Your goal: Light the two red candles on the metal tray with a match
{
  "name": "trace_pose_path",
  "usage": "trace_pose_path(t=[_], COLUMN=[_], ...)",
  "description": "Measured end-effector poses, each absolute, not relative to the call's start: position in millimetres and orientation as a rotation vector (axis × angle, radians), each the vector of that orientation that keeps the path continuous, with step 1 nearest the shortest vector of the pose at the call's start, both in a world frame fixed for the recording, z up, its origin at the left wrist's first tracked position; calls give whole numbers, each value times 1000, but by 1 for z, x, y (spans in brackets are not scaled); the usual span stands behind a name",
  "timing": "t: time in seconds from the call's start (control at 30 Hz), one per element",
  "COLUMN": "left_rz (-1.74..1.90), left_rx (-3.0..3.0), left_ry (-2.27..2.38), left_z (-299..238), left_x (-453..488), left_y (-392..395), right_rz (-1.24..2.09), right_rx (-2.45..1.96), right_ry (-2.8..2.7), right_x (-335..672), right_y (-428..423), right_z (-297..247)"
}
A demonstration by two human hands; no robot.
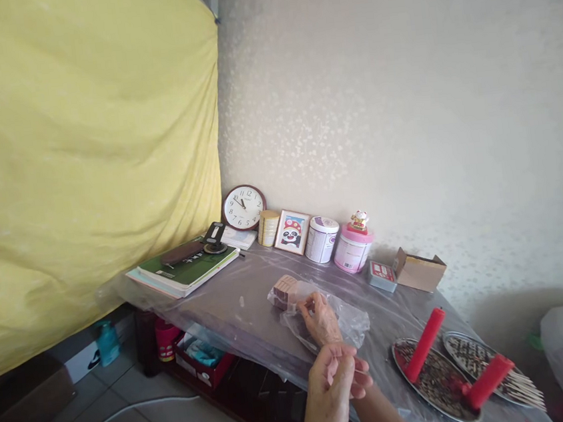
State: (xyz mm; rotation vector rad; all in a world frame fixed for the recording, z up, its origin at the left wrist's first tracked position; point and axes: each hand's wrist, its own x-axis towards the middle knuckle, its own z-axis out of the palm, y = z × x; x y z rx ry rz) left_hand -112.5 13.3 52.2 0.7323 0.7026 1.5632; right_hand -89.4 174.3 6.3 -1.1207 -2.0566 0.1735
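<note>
The left hand (329, 380), nearest, has a loose, half-open, bare grip; beyond, the right hand (322, 321) curls nearly closed over clear plastic (351, 316), whether pinching it I cannot tell, near the brown block (284, 292) on the surface (250, 291)

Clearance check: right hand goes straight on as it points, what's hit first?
Probably the brown block, just ahead of the right hand. The clear plastic around there may be met sooner; depth is unclear.
</note>
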Motion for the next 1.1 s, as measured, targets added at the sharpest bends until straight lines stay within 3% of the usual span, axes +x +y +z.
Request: trace_pose_path(t=[1.1], left_rz=[1566], left_rx=[726], left_ry=[742], left_z=[53], left_x=[-103], left_y=[14], right_rz=[429], right_rx=[-1183], right_ry=[-1836], right_x=[-39], right_y=[145], right_z=[16])
